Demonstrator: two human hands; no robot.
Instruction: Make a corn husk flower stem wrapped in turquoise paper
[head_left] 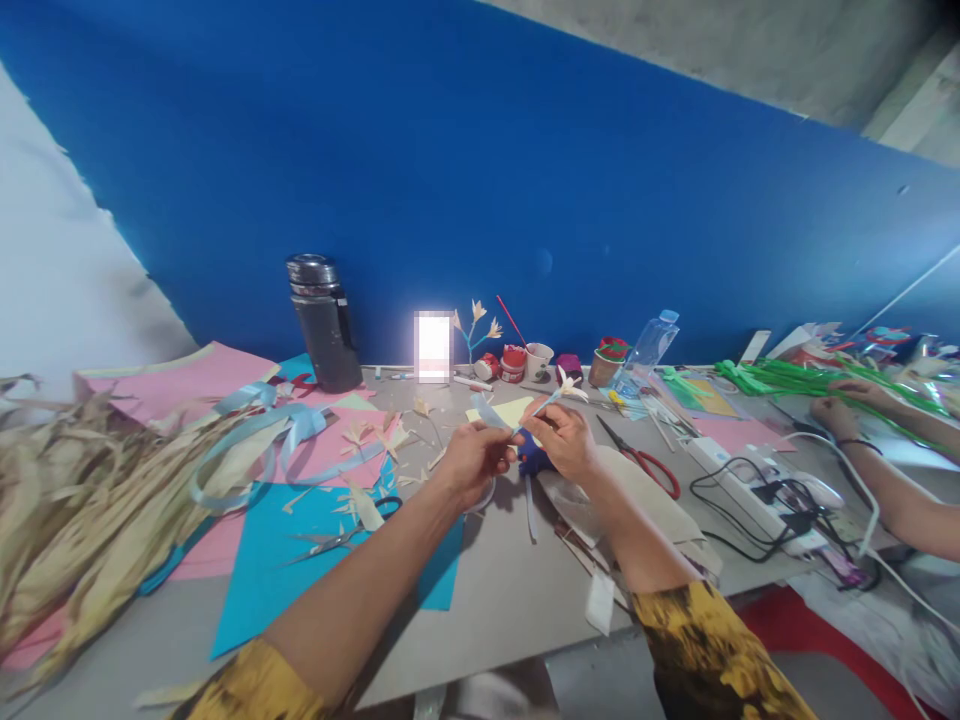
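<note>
My right hand [559, 435] pinches the thin stem of a handmade flower [571, 390], whose pale cream petals point up and to the right. Close beside it, my left hand [480, 462] has its fingers closed on a pale blue strip [489, 412] at the stem's lower end. Beneath the hands lies a dark blue object [534, 458], partly covered, its kind unclear. Scissors with dark handles [337, 538] lie open on blue paper [259, 570] left of my forearm. Red-handled scissors [645, 465] lie right of my right hand.
Dried husks [97, 500] and curled light blue ribbon [289, 425] cover the left. A dark thermos [324, 325], a finished flower spray [472, 335], paint jars [513, 364] and a clear bottle [649, 350] line the back. Right are a power strip [742, 495] with cables and another person's hands [836, 415].
</note>
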